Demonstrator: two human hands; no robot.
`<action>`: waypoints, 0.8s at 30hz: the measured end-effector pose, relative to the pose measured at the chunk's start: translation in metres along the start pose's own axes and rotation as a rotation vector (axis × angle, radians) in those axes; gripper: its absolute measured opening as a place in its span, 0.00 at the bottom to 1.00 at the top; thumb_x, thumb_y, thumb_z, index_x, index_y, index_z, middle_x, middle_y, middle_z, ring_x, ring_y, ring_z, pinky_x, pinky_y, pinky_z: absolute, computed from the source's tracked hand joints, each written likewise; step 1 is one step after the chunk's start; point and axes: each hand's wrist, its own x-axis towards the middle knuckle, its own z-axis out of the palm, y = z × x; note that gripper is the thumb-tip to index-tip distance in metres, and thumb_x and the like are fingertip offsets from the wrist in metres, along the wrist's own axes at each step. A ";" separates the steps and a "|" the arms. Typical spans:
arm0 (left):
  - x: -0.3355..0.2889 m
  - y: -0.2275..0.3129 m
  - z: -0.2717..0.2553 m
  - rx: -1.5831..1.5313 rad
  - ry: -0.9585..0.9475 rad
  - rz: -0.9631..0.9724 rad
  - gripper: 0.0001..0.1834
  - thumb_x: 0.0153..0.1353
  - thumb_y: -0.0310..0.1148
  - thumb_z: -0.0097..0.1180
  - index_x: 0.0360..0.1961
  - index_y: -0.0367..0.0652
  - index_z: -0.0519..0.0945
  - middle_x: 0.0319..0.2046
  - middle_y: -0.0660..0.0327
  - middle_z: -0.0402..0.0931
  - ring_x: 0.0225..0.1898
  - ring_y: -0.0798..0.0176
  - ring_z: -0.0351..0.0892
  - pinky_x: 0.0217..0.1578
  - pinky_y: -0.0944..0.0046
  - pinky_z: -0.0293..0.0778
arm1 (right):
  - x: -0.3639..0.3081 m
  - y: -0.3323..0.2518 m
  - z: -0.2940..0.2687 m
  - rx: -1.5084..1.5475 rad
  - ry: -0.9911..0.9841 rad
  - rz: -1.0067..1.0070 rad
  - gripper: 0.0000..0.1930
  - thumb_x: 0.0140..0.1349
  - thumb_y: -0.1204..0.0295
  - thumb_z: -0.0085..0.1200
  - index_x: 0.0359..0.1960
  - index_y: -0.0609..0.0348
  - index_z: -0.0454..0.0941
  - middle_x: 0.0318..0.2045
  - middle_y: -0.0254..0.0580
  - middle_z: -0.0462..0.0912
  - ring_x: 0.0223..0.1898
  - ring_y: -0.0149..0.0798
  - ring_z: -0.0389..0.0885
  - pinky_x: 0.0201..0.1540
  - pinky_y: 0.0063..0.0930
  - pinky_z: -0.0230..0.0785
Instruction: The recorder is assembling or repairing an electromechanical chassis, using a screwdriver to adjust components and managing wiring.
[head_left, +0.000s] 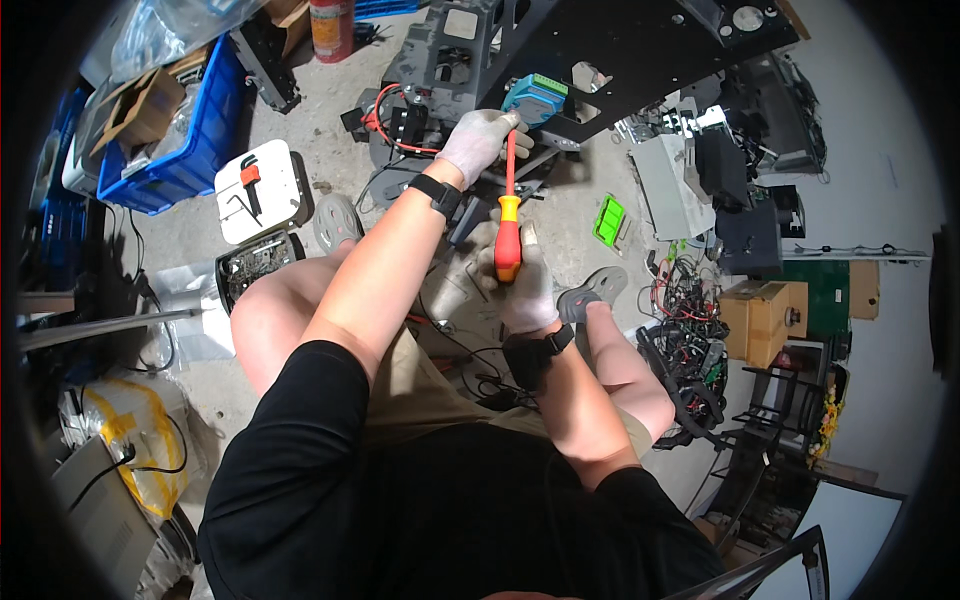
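Note:
A screwdriver (509,232) with a red and yellow handle and a red shaft points away from me. My right hand (527,278), in a light glove, is closed round its handle. The shaft's far end reaches a blue module (536,99) with a green terminal strip, beside a large black metal frame (620,60). My left hand (482,140), also gloved, is at the module's near edge with its fingers closed by the shaft tip. Whether those fingers pinch the module or the shaft is partly hidden.
Left stands a blue crate (170,190) of parts, near a white lid (285,200) with hex keys and a black tray (255,262) of screws. A green plastic piece (609,220) lies on the floor. Tangled cables (690,340) and a cardboard box (757,322) are at right.

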 end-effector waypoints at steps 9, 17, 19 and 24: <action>-0.001 -0.001 -0.001 -0.119 -0.067 -0.077 0.21 0.75 0.39 0.49 0.54 0.29 0.76 0.45 0.50 0.84 0.39 0.62 0.86 0.39 0.67 0.81 | 0.008 0.016 -0.016 -0.286 0.177 -0.031 0.17 0.74 0.56 0.47 0.54 0.54 0.73 0.31 0.32 0.77 0.21 0.27 0.70 0.21 0.22 0.60; 0.002 -0.004 -0.008 -0.201 -0.151 -0.051 0.22 0.76 0.39 0.47 0.58 0.29 0.74 0.51 0.45 0.82 0.45 0.59 0.86 0.44 0.64 0.82 | 0.005 0.007 -0.021 -0.056 0.021 0.002 0.17 0.74 0.57 0.45 0.53 0.55 0.74 0.33 0.33 0.77 0.19 0.26 0.68 0.18 0.20 0.58; 0.003 -0.004 -0.010 -0.137 -0.159 -0.056 0.21 0.76 0.39 0.48 0.57 0.30 0.75 0.50 0.45 0.83 0.44 0.59 0.86 0.45 0.64 0.83 | 0.006 0.007 -0.022 -0.061 0.003 -0.005 0.18 0.75 0.56 0.44 0.54 0.56 0.73 0.34 0.33 0.77 0.19 0.25 0.67 0.18 0.19 0.57; 0.004 -0.005 -0.008 -0.031 -0.086 -0.053 0.21 0.74 0.39 0.52 0.55 0.30 0.77 0.45 0.50 0.84 0.39 0.61 0.87 0.41 0.65 0.83 | 0.011 0.010 -0.023 0.145 -0.083 0.041 0.19 0.74 0.54 0.45 0.54 0.56 0.73 0.33 0.32 0.78 0.18 0.23 0.66 0.16 0.18 0.55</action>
